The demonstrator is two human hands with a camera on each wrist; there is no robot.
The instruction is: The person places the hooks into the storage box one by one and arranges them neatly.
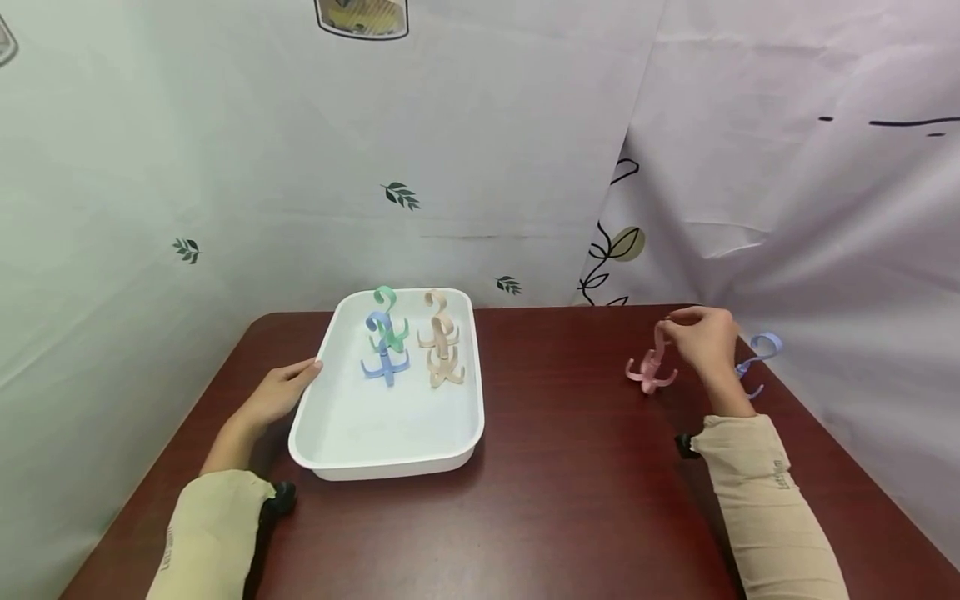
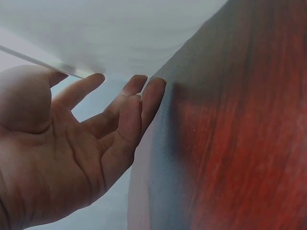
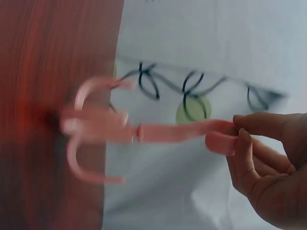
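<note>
My right hand [image 1: 701, 333] pinches the curled top of a pink claw hook [image 1: 648, 372] between thumb and fingers. In the right wrist view its curved prongs hang away from the fingertips, over the table's edge in this view. My left hand [image 1: 281, 390] holds the left rim of a white tray [image 1: 375, 429], thumb at the rim and fingers against the outer wall, as the left wrist view shows. Inside the tray lie a green claw hook [image 1: 393, 337], a blue one [image 1: 386, 364] and two beige ones, the nearer beige hook [image 1: 446, 367] overlapping the farther.
Another blue claw hook [image 1: 767, 343] stands near the right edge of the dark red table [image 1: 570, 467], partly behind my right hand. A white patterned cloth [image 1: 487, 150] hangs behind the table and down both sides.
</note>
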